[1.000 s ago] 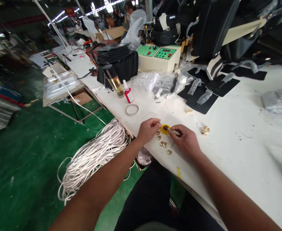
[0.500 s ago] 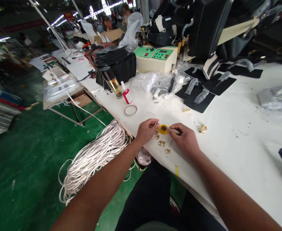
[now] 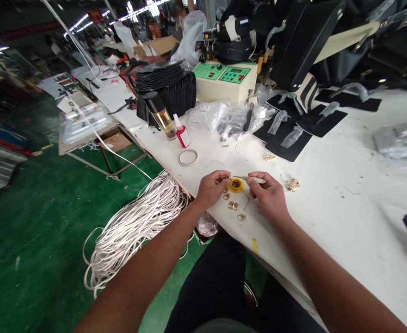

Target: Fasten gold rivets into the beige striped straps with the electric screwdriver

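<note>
Between my hands a small yellow dish (image 3: 236,185) with something dark in its middle sits on the white table. My left hand (image 3: 211,188) pinches a small gold ring (image 3: 228,177) at the dish's left edge. In my right hand (image 3: 266,192) is a thin pale tool (image 3: 258,179), its dark tip pointing left over the dish toward the gold ring. Several gold rings (image 3: 233,205) lie in front of the dish, near the table's edge. A cluster of gold pieces (image 3: 292,185) rests right of my right hand, and a smaller one (image 3: 269,157) lies farther back.
Behind the hands are a tape roll (image 3: 188,157), a red bottle (image 3: 182,134), a tall bottle (image 3: 162,118) and plastic bags (image 3: 210,115). A control box (image 3: 224,83) and black panels (image 3: 286,143) stand or lie farther back. White cord (image 3: 137,222) is heaped on the floor, left.
The tool in my right hand has moved up from the dish's right side, and its tip now reaches over the dish to the ring. My left hand has barely moved.
</note>
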Motion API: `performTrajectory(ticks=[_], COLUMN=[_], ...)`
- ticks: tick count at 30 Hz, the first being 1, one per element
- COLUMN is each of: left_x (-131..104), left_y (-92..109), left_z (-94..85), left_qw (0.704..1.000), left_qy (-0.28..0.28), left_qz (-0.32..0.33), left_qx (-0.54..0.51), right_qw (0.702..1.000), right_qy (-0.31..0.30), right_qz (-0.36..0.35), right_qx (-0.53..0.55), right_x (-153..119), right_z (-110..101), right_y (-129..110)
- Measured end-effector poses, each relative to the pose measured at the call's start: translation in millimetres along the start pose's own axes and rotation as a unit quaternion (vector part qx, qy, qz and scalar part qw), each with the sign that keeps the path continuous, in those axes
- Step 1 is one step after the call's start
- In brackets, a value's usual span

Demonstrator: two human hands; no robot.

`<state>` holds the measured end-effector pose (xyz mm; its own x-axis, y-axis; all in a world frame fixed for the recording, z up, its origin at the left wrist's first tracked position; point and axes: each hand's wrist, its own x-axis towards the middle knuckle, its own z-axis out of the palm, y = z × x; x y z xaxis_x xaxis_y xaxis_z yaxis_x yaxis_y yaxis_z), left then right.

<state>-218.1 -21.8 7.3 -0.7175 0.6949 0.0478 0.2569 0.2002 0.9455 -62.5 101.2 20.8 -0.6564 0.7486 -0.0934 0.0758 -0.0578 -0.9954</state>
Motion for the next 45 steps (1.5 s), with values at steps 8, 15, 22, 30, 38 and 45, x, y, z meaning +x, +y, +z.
performTrajectory(ticks=[8,15,22,30,38,45], left_x=[-0.4,0.9,0.5,-1.1,-2.3,-2.2], left_y=[-0.8,-1.3,0.9,1.1,-2.1,-3.3], left_z=[-0.8,-0.1,-2.2,-0.4,0.6,1.1], left_qw=[1.0,1.0,0.999,0.999,0.998,0.998], left_qy=[-0.004,-0.013,-0.031,-0.024,-0.027,-0.025], left_qz=[-0.003,0.003,0.015,0.012,0.022,0.026], left_qx=[0.011,0.0,0.029,0.03,0.05,0.055], right_qw=[1.0,1.0,1.0,1.0,0.999,0.999], right_qy=[0.007,0.019,0.014,0.024,0.032,0.028], right_qz=[-0.005,0.002,0.003,-0.015,-0.012,-0.012], right_qx=[-0.015,-0.002,-0.01,0.0,-0.007,-0.026], right_x=[1.5,0.3,0.9,-1.7,-1.7,-1.5], right_z=[2.5,2.2,2.1,2.8,4.8,4.4], right_y=[2.1,-3.1,-0.4,-2.5,-4.0,-1.4])
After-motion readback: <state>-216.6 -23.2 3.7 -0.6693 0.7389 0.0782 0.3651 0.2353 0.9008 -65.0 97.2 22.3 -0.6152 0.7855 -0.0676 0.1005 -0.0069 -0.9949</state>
